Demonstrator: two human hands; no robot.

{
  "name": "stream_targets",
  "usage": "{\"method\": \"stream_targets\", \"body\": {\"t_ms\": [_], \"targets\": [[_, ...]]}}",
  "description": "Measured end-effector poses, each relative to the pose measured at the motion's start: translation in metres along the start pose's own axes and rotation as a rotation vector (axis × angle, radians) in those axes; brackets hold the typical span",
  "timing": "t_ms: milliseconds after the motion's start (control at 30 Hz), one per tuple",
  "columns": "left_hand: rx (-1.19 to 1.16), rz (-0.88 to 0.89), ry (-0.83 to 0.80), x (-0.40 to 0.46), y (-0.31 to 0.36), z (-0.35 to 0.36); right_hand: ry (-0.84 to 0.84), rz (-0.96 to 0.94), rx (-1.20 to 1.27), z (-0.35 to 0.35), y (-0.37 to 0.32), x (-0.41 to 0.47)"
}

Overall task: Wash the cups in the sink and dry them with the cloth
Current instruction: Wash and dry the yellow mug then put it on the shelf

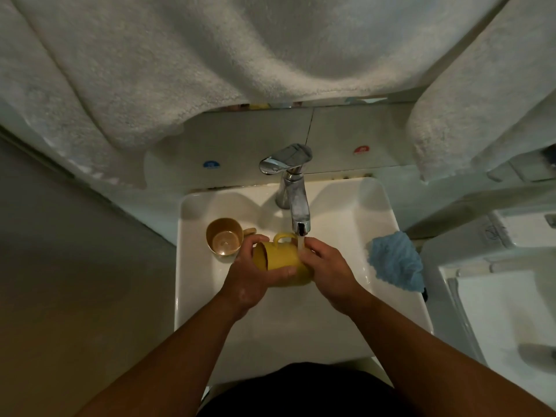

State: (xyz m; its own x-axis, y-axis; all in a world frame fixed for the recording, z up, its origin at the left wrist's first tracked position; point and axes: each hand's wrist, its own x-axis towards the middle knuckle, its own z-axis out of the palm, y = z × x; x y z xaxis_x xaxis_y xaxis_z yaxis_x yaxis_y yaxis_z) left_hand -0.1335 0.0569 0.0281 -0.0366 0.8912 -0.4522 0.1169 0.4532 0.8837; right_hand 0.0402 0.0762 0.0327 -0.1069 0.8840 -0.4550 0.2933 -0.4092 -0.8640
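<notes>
A yellow cup (281, 257) lies on its side over the white sink (346, 212), mouth to the left and handle up. My left hand (252, 278) grips it round the mouth end. My right hand (328, 272) holds its base end, fingers under the running water from the chrome tap (293, 191). A tan cup (224, 239) rests tilted in the basin's left part, just left of my left hand. A blue cloth (394, 263) is draped over the sink's right rim.
White towels (180, 70) hang overhead and at the right, covering most of the wall. A blue sticker (211, 164) and a red sticker (362, 149) mark the ledge behind the tap. A white fixture (511, 311) stands right of the sink.
</notes>
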Motion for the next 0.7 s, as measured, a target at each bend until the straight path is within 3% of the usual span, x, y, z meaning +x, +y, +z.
{"method": "stream_targets", "body": {"t_ms": [167,300,433,533,633,700], "targets": [[0.124,0.087,-0.037,0.004,-0.001,-0.006,-0.019,0.044,0.025,-0.002,-0.006,0.002],[-0.101,0.022,-0.111,0.003,0.000,-0.016,-0.204,0.074,0.001,-0.014,-0.012,0.005],[-0.185,-0.068,-0.132,0.003,-0.004,-0.014,-0.258,0.072,0.003,-0.017,-0.015,0.007],[-0.195,-0.103,-0.105,0.005,-0.001,-0.012,-0.180,-0.006,-0.134,-0.013,-0.014,0.008],[-0.231,-0.134,-0.108,0.007,0.000,-0.010,0.020,-0.105,-0.374,-0.007,-0.015,0.007],[-0.256,-0.149,-0.120,0.008,-0.001,-0.010,0.019,-0.124,-0.368,-0.006,-0.014,0.005]]}}
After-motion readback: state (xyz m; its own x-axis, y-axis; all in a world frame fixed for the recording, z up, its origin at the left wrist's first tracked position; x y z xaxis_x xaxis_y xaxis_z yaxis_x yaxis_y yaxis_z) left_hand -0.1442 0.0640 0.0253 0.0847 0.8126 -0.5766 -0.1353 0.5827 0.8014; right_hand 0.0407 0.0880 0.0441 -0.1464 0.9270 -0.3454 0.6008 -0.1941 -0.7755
